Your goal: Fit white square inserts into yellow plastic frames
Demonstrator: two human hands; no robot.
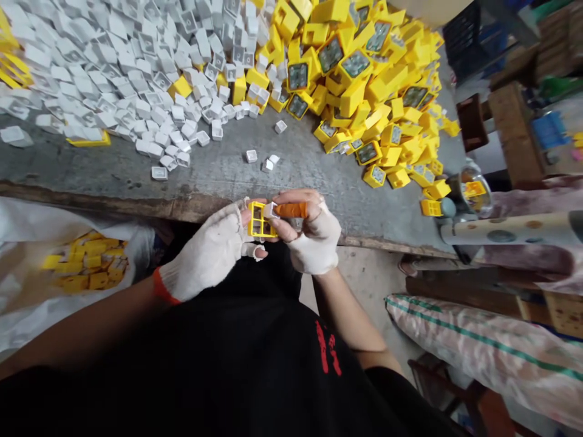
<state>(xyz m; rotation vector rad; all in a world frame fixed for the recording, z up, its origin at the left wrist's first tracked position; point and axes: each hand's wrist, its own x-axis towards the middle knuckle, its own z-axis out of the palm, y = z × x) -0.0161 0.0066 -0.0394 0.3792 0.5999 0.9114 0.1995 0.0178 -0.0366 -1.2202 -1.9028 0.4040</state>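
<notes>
My left hand (218, 243), in a white fingerless glove with an orange cuff, grips a small yellow plastic frame (255, 227) divided into square openings. In my right hand (314, 233), also gloved and with an orange cover on one finger, a small white plastic cap (270, 210) is pinched. The cap sits at the upper right opening of the frame; whether it is seated there I cannot tell. Both hands are close together at the table's front edge. A few loose white caps (251, 156) lie on the table (218, 176) just beyond them.
A large heap of white caps (127, 73) covers the back left of the table. Yellow housings (378, 85) are piled at the back right. Below left, a white sack (27, 243) holds yellow pieces (91, 261). A metal bowl (483, 188) and a patterned roll (510, 229) are at the right.
</notes>
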